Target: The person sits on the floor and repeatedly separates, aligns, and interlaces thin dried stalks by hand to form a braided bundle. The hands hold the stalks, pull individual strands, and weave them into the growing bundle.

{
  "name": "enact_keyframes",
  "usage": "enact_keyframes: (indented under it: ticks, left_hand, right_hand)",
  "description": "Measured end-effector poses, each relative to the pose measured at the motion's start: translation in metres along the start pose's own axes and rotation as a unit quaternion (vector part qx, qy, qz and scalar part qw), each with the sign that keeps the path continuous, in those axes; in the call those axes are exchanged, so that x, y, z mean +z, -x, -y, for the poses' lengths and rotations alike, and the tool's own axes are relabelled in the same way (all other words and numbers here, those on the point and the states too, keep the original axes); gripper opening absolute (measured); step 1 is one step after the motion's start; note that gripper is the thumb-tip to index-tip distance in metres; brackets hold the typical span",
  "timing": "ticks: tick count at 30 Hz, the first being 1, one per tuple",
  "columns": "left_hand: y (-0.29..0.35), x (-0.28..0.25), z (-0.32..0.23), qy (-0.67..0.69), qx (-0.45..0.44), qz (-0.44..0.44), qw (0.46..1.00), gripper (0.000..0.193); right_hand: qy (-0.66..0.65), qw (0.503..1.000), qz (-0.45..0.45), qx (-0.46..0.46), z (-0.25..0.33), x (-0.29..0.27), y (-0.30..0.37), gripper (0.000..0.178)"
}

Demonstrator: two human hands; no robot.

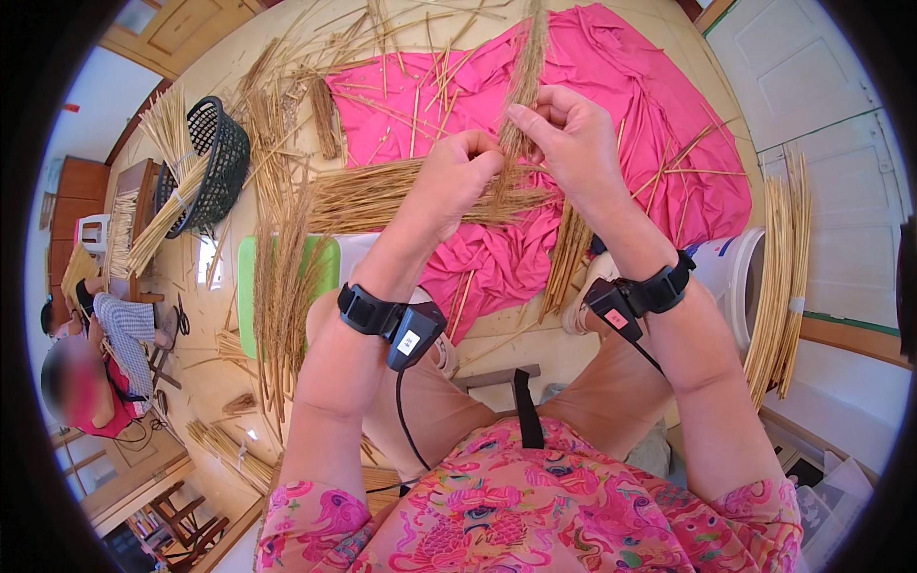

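Observation:
A bunch of dried grass stalks with feathery heads (528,72) stands upright between my hands, over a pink cloth (611,57). My right hand (575,134) pinches it with thumb and fingers. Lower and to the left, my left hand (457,181) is closed at the bottom of the same bunch, its fingertips partly hidden. Just beneath my hands lies a thick pile of straw-coloured stalks (363,196), crosswise on the cloth. Another short bundle (568,253) lies on the cloth below my right wrist.
Feathery stalks (287,286) lean over a green-topped stool (246,296) at my left. A dark basket (224,153) holds more stalks. At right stand a white bucket (745,286) and long stalks (785,277). Loose stalks litter the floor; another person (95,382) sits far left.

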State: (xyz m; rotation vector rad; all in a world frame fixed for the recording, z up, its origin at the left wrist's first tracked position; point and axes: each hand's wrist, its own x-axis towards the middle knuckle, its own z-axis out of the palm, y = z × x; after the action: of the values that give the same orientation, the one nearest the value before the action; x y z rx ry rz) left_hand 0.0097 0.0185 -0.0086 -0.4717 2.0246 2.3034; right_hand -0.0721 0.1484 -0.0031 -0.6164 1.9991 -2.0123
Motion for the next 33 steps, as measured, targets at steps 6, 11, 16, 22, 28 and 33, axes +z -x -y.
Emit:
enact_keyframes:
  ticks: [6, 11, 16, 22, 28, 33]
  left_hand:
    - [0.004, -0.009, -0.012, 0.084, -0.002, 0.056, 0.995, 0.009]
    - [0.002, -0.013, -0.014, 0.098, -0.02, 0.065, 0.993, 0.013]
    - [0.001, -0.015, -0.012, 0.089, -0.019, 0.067, 0.994, 0.012]
    - [0.002, -0.012, -0.01, 0.05, -0.034, 0.057, 0.997, 0.01]
    - [-0.001, -0.019, -0.006, 0.105, -0.06, 0.088, 0.989, 0.01]
    - [0.0, -0.02, -0.008, 0.104, -0.058, 0.093, 0.989, 0.01]
  right_hand:
    - [-0.04, 0.998, 0.018, 0.038, 0.012, -0.016, -0.004, 0.016]
    - [-0.051, 0.997, 0.014, 0.056, 0.011, -0.014, -0.002, 0.016]
    - [-0.024, 0.998, 0.023, 0.044, 0.006, -0.014, -0.002, 0.014]
    - [-0.007, 0.999, 0.022, 0.041, 0.002, -0.01, -0.002, 0.013]
    - [-0.01, 1.0, -0.007, 0.023, 0.004, -0.012, -0.004, 0.015]
    - [-0.002, 1.0, -0.01, 0.018, 0.006, -0.015, -0.004, 0.017]
